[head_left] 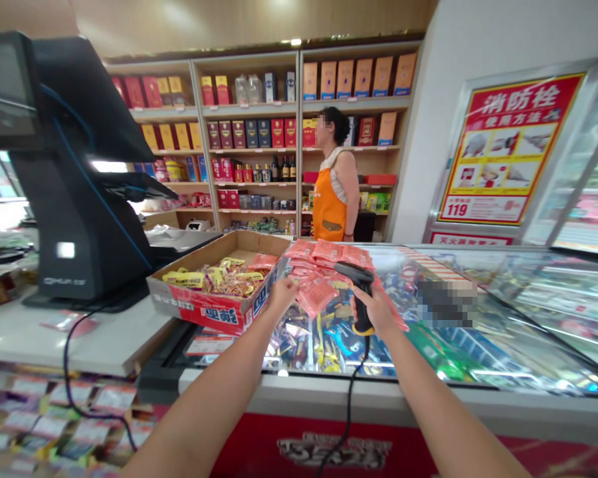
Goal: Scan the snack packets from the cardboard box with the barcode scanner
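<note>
Foremost, right hand (377, 311): fingers wrapped tightly around the grip of a black-and-yellow handheld barcode scanner (361, 299), its head pointing forward above the packets.
Scanner cable (349, 411): black, hanging from the butt of the handle down past the counter's front edge.
Left hand (282, 295): raised beside the corner of a cardboard box (204, 307); whether its fingers grip anything cannot be told.
Nearest item: a pink sealed packet (317, 296), between the two hands, just beside the scanner, tilted above a pile of similar packets (323, 253).
Box contents: yellow-and-red snack packets (228, 279), lying loose.
Support: a glass-topped display counter (523, 318), holding the box and packets.
Left of field: a black point-of-sale terminal (82, 199) on a white countertop (80, 338).
Background: a person in an orange apron (330, 206), standing before shelves of boxed goods and bottles (252, 109).
Right wall: a red-and-yellow fire-hydrant instruction poster (511, 149).
</note>
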The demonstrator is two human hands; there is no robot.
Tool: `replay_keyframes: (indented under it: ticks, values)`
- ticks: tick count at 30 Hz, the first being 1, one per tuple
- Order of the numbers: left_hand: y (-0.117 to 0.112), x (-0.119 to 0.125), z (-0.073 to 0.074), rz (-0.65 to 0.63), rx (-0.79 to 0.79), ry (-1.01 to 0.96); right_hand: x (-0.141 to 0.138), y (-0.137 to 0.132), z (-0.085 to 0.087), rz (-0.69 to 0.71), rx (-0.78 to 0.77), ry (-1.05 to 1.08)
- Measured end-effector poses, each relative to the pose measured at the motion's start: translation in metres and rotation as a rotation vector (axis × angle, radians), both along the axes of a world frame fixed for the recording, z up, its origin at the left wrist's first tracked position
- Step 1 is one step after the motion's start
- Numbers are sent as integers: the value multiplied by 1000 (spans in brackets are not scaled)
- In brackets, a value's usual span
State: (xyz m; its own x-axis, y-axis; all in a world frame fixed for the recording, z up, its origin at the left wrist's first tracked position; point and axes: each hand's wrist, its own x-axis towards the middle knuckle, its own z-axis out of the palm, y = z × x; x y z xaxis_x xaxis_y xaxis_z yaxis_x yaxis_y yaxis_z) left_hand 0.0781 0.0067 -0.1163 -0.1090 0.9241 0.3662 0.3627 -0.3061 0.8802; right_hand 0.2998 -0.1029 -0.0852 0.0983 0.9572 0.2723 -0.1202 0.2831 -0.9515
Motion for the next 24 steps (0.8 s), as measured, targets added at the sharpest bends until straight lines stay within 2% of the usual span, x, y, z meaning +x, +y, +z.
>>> replay_keyframes:
  ticks: [3, 5, 12, 16, 20, 22, 24]
  values:
    - [-7, 10, -3, -135, -81, 103, 4, -1, 1, -46, -2, 75]
    - [-15, 19, 1, -229, -140, 74, 12, -6, 5, -62, 4, 122]
    - [-48, 65, 32, -367, -98, -139, 68, -45, 16, -205, 40, 153]
    - [-66, 91, 50, -341, -89, -232, 90, -65, 13, -249, 38, 143]
    - [-76, 106, 63, -267, -3, -254, 98, -77, 6, -260, 15, 139]
    - [-77, 118, 62, -266, 0, -304, 97, -80, 6, -258, 16, 141]
    - [-75, 133, 53, -265, -53, -360, 95, -80, 7, -252, 21, 147]
